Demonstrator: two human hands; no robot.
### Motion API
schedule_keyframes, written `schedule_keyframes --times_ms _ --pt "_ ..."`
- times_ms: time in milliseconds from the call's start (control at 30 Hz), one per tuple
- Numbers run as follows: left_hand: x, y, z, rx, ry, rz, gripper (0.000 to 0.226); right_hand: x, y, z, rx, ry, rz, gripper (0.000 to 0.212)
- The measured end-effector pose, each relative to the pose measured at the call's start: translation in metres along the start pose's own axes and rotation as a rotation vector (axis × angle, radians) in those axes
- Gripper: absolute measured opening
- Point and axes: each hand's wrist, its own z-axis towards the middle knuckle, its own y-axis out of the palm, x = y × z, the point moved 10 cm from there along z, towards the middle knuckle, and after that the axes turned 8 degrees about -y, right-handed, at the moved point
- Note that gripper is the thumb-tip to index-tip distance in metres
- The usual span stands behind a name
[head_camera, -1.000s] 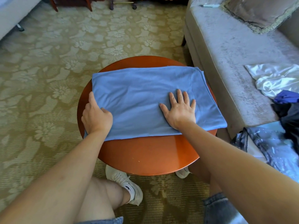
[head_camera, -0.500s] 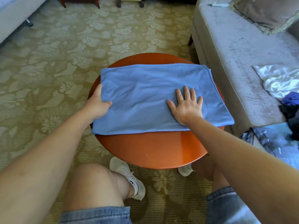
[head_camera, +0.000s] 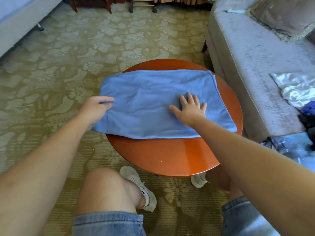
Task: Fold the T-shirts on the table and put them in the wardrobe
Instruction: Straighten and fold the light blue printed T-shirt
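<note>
I log a floral olive carpet [head_camera: 85, 57] across the whole floor. At right stands a grey sofa [head_camera: 247, 65], with a fringed cushion [head_camera: 281, 14] at its far end and a pen [head_camera: 235, 11] lying just beside that. On the seat lies a crumpled white shiny cloth [head_camera: 296, 87], touching a dark blue and black bundle [head_camera: 308, 113]. A pale patterned fabric [head_camera: 289, 149] hangs at the sofa's near front. Upper left I see pale upholstered furniture [head_camera: 22, 19]; along the top, dark wooden legs [head_camera: 109, 5] and a wheeled frame [head_camera: 143, 5]. Below, I note white sneakers [head_camera: 141, 186] and denim shorts [head_camera: 109, 223].
</note>
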Motion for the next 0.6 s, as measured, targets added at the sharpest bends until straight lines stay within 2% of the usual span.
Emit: schedule_keyframes --times_ms 133,267,367,500,600 --pt "0.047 0.004 -0.014 -0.074 0.071 0.011 0.039 0.023 -0.045 -0.023 0.331 -0.025 0.155 0.056" --pt "0.103 0.037 -0.03 -0.136 0.142 0.141 0.047 0.073 -0.071 -0.05 0.462 0.061 0.447 0.045" --pt "0.137 0.072 -0.044 -0.184 0.135 0.175 0.051 0.104 -0.067 -0.057 0.407 0.116 0.608 0.043" --pt "0.164 0.128 -0.056 -0.266 0.121 0.144 0.058 0.122 -0.041 -0.06 0.299 0.174 1.028 0.046" --pt "0.178 0.175 -0.065 -0.268 0.148 0.181 0.061 0.128 -0.039 -0.058 0.232 0.216 1.208 0.055"
